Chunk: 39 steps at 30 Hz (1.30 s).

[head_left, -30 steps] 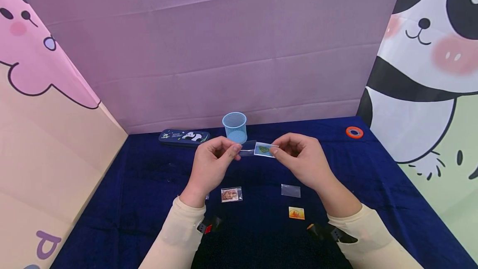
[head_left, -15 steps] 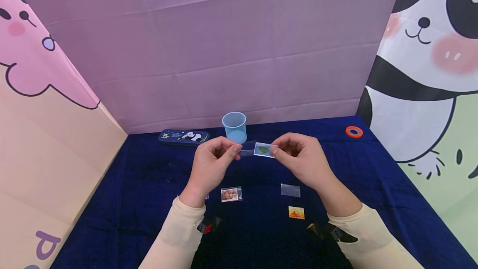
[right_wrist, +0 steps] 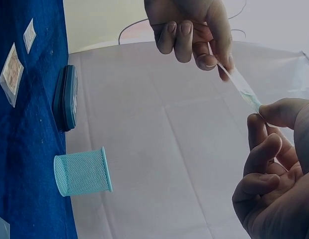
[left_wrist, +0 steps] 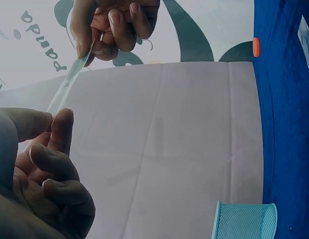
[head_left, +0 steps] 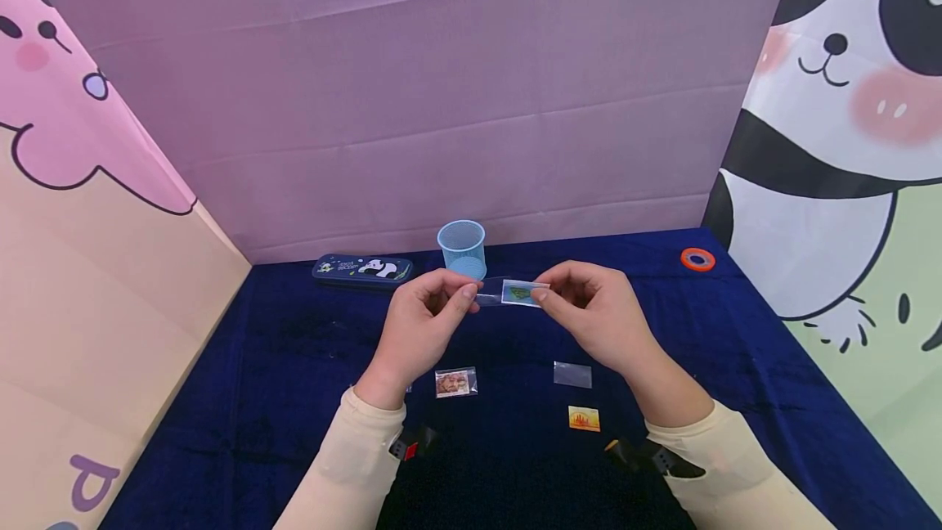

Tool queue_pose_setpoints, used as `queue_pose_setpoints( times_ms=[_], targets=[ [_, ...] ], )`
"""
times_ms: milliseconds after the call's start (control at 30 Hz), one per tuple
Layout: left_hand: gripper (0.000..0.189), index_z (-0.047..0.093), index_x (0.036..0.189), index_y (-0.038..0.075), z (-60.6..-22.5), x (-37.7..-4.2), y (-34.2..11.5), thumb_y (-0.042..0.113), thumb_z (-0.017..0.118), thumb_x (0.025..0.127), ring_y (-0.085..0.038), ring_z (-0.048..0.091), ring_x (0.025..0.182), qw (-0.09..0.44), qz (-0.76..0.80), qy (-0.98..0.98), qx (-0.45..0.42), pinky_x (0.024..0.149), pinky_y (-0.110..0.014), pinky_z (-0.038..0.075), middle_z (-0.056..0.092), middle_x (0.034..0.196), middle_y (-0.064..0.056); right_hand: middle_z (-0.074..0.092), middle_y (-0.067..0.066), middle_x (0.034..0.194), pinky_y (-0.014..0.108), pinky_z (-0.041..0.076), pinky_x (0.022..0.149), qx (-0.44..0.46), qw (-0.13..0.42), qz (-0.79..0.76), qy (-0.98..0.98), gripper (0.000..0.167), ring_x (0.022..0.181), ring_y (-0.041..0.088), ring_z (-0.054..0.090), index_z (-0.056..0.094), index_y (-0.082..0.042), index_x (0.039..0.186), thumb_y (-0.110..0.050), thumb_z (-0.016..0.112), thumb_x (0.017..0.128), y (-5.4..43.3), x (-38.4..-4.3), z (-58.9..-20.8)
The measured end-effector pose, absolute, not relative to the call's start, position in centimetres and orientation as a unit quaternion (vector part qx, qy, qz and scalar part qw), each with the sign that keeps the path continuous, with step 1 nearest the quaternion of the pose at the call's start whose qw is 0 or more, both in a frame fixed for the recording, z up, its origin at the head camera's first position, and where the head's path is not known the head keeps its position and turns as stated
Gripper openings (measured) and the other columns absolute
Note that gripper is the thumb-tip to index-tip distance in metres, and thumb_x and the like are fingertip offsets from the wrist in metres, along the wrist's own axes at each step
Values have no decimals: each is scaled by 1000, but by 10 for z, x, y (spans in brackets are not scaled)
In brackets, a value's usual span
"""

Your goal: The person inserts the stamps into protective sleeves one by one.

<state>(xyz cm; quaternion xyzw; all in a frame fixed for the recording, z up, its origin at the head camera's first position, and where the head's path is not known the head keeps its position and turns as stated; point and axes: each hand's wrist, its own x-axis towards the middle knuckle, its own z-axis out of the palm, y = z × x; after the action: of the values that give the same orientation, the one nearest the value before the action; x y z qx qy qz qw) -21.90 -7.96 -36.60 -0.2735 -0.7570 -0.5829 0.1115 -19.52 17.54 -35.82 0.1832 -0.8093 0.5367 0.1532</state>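
My left hand (head_left: 421, 319) pinches one end of a small clear sleeve (head_left: 508, 293) between thumb and forefinger, and my right hand (head_left: 593, 314) pinches the other end the same way, so the fingers (left_wrist: 60, 130) of both are clamped on it. A little picture card (head_left: 520, 294) with a green motif sits inside the sleeve, toward my right hand. The sleeve hangs level in the air above the table (head_left: 294, 350), touching nothing else.

Just beyond it, on the far side, stands a light blue mesh cup (head_left: 463, 248), close to my left fingertips; a dark pencil case (head_left: 362, 269) lies to its left along the far edge. Below my hands, nearer to me, lie a bagged card (head_left: 455, 383), an empty clear sleeve (head_left: 572, 375) and a loose yellow card (head_left: 585, 419). An orange ring (head_left: 697, 259) sits at the far right corner. The cloth is open to the left and right of my hands.

Since a second ago my left fingertips have crept slightly right along the sleeve; everything on the table has stayed put.
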Motion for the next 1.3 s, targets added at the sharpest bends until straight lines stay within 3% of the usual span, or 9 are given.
queue_pose_setpoints(
  times_ms=[333, 600, 867, 1100, 1300],
  targets=[
    [16, 79, 110, 16, -368, -218, -79, 24, 67, 105, -21, 45, 60, 132, -571, -764, -271, 55, -29, 38, 69, 95, 4, 63, 3, 82, 29, 42, 54, 185, 149, 534, -811, 7, 64, 23, 51, 78, -17, 105, -19, 75, 100, 175, -194, -359],
    [15, 82, 110, 16, -368, -217, -80, 22, 70, 103, -22, 44, 59, 133, -571, -762, -275, 55, -29, 38, 64, 97, 1, 63, 2, 83, 29, 42, 53, 196, 152, 533, -809, 7, 63, 22, 50, 79, -18, 106, -19, 74, 100, 176, -195, -360],
    [10, 80, 106, 16, -367, -218, -81, 21, 76, 99, -21, 43, 57, 142, -577, -759, -266, 52, -28, 35, 57, 76, -3, 67, 2, 86, 28, 43, 54, 196, 156, 542, -802, 10, 64, 21, 52, 78, -15, 109, -16, 75, 99, 175, -196, -362],
    [8, 79, 102, 13, -366, -218, -81, 20, 76, 99, -21, 41, 56, 146, -593, -749, -257, 51, -28, 34, 59, 73, -8, 68, 7, 84, 28, 51, 57, 178, 164, 549, -800, 10, 64, 20, 59, 77, -9, 108, -14, 74, 100, 173, -195, -360],
    [9, 80, 104, 13, -365, -218, -82, 19, 74, 100, -20, 40, 56, 146, -594, -747, -259, 51, -28, 33, 53, 70, -9, 71, 9, 87, 26, 46, 55, 173, 162, 552, -799, 11, 68, 19, 58, 78, -8, 107, -15, 74, 100, 173, -193, -359]
  ],
)
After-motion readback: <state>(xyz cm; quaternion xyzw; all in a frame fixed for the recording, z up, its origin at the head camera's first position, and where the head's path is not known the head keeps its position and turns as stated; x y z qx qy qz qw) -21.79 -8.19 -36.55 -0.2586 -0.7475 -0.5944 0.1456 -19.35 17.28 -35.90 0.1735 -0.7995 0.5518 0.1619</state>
